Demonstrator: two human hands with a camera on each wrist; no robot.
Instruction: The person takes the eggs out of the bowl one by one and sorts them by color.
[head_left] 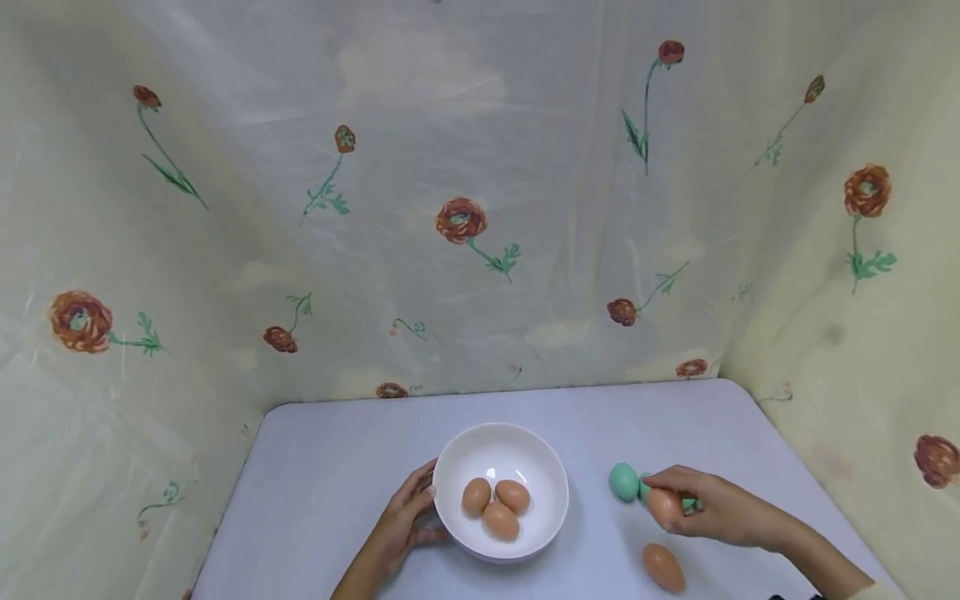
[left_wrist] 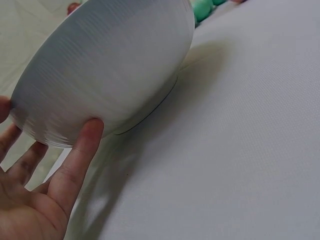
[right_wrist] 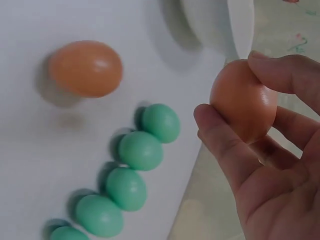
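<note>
A white bowl (head_left: 557, 500) stands on the table with three brown eggs (head_left: 501, 521) inside. My left hand (head_left: 405, 521) touches its left side. In the left wrist view the fingers (left_wrist: 82, 150) lie fairly straight against the bowl's outer wall. To the right of the bowl, my right hand (head_left: 720, 504) holds a brown egg (right_wrist: 244, 102) between thumb and fingers, raised above the table. Another brown egg (head_left: 663, 568) lies on the table below that hand. Several green eggs (right_wrist: 141, 151) lie in a slanting row, partly hidden behind the right hand in the head view.
The table (head_left: 337, 467) has a pale cover and rounded back corners. Cloth hangings (head_left: 405, 275) printed with flowers rise behind it and on both sides, close to its edges.
</note>
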